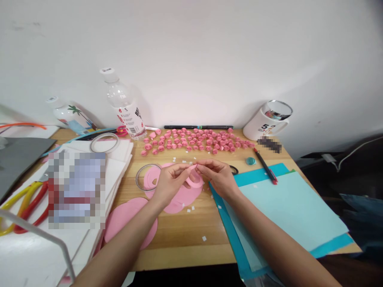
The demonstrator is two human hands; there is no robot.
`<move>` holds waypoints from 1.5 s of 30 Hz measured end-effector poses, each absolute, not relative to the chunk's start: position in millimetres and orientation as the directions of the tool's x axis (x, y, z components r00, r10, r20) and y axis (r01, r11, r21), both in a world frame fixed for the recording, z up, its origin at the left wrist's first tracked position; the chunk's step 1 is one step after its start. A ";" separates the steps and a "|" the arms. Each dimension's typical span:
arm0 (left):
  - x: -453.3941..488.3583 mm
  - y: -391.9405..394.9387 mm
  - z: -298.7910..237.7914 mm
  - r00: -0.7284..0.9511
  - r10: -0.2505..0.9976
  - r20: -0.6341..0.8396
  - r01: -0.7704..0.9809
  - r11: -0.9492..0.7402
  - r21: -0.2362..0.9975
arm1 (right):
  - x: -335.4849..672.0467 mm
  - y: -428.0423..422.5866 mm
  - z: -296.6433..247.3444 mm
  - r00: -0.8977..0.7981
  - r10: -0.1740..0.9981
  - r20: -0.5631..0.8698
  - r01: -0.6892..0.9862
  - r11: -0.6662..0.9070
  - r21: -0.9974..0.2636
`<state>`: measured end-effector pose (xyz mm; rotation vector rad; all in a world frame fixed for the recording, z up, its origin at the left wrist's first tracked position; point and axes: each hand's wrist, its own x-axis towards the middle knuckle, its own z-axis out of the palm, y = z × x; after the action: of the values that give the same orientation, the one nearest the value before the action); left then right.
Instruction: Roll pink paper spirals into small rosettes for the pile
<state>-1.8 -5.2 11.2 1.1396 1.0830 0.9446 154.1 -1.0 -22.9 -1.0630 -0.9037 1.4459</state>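
Note:
Near the middle of the table, my left hand [169, 181] and my right hand [220, 177] meet with fingertips pinched together. Between them is one end of a pink paper strip [196, 182], which curls down in a loop below the fingers. Pink paper circles [176, 205] lie beneath my hands, and more pink circles [131, 219] are partly under my left forearm. A thin tape ring [137, 179] rests beside my left hand. Beyond my fingers, many small rolled pink paper roses [191, 139] are spread in rows.
White paper stacks with scissors [30, 207] lie at left, near bottles [127, 107]. Blue sheets [281, 215] sit under my right forearm. A pen [265, 165], a small teal roll [250, 161] and a white mug [263, 123] stand right. Small white scraps [204, 238] are scattered about.

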 end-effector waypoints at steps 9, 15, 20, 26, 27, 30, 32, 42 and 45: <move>-2.1 -6.5 11.2 0.243 0.961 -0.131 -0.017 0.139 0.990 | 153.5 -2.4 -20.8 -0.005 0.988 -0.154 -0.311 -0.148 -0.939; -1.4 -5.4 10.5 0.206 0.962 -0.177 -0.060 0.193 0.979 | 153.2 -1.4 -22.8 -0.035 0.991 -0.125 -0.301 -0.130 -0.945; -1.5 -5.3 10.0 0.202 0.964 -0.173 -0.056 0.188 0.981 | 153.4 -1.1 -24.2 -0.054 0.993 -0.107 -0.313 -0.119 -0.942; -1.6 -5.9 6.2 0.233 0.958 -0.166 -0.046 0.181 0.982 | 154.3 -1.9 -23.8 -0.019 0.991 -0.134 -0.316 -0.133 -0.939; -1.6 -6.0 5.2 0.237 0.958 -0.161 -0.044 0.177 0.983 | 154.3 -2.1 -23.4 -0.017 0.991 -0.130 -0.310 -0.129 -0.942; -1.5 -6.1 2.8 0.243 0.956 -0.164 -0.043 0.179 0.983 | 154.0 -2.1 -23.5 -0.019 0.993 -0.117 -0.302 -0.117 -0.946; -1.3 -6.1 2.1 0.248 0.954 -0.166 -0.051 0.184 0.982 | 154.0 -1.3 -24.3 -0.010 0.994 -0.105 -0.305 -0.103 -0.947; -2.1 -4.8 3.7 0.226 0.960 -0.167 -0.051 0.183 0.982 | 154.8 -1.4 -21.4 -0.024 0.993 -0.113 -0.269 -0.115 -0.956; -2.4 -5.3 2.8 0.249 0.953 -0.172 -0.063 0.194 0.979 | 155.0 -0.9 -21.9 -0.011 0.994 -0.110 -0.284 -0.108 -0.953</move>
<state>-2.4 -5.3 2.8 1.1174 1.0504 0.9373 155.0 -0.9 -21.9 -1.0724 -0.9354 1.4083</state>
